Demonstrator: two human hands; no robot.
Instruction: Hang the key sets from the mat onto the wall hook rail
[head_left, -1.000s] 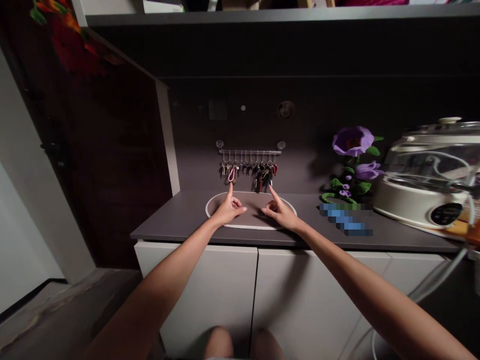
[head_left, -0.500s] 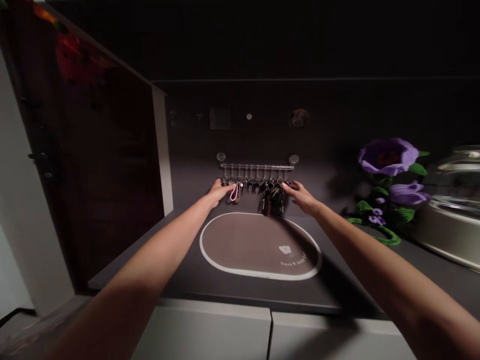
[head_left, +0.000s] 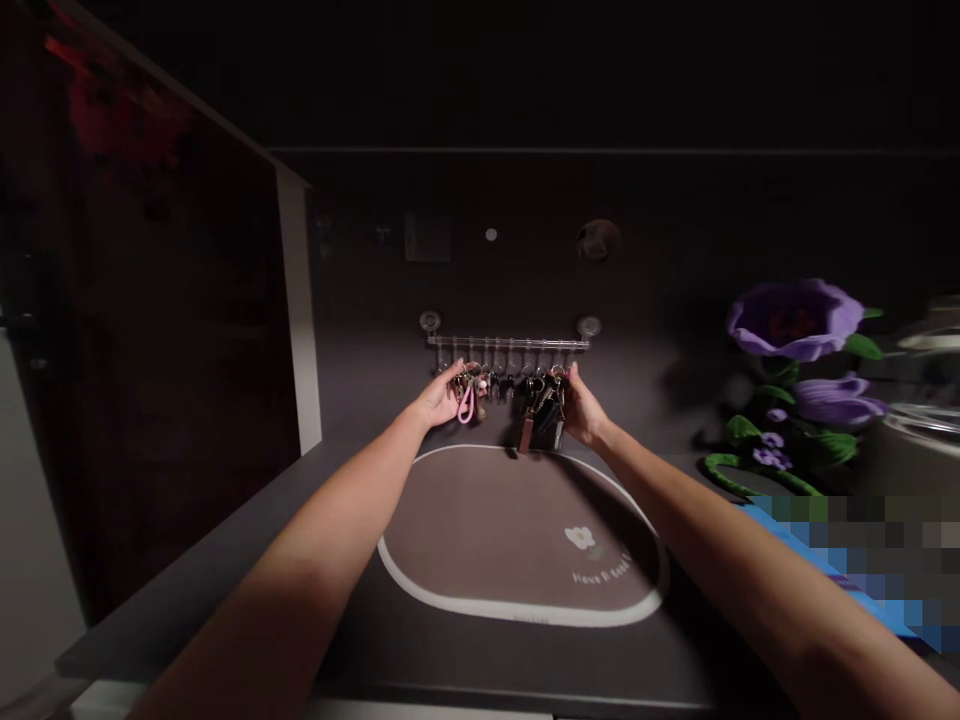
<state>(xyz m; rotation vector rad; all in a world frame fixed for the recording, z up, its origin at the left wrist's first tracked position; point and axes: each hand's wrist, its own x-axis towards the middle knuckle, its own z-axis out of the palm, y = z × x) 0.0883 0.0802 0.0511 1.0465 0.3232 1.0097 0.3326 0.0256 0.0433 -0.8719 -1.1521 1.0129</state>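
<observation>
A clear rail with a row of hooks is fixed to the dark wall, and bunches of keys hang from it. At its left end my left hand is closed around keys, beside a pink loop strap. My right hand closes on the keys at the right end, its thumb up near the hooks. A brown tag and dark fobs dangle just left of it. The fingertips of both hands are partly hidden by the keys. Smaller keys hang between the hands.
Below lies an oval brown mat with a white rim, on the dark counter. To the right stand purple knitted flowers and a pale vessel with a clear lid. A blue item lies partly pixelated near my right forearm.
The view has moved closer and tilted down. Both hands have shifted inward and reach further round the keys. The brown tag hangs more visibly now, and the blue item has come into view.
</observation>
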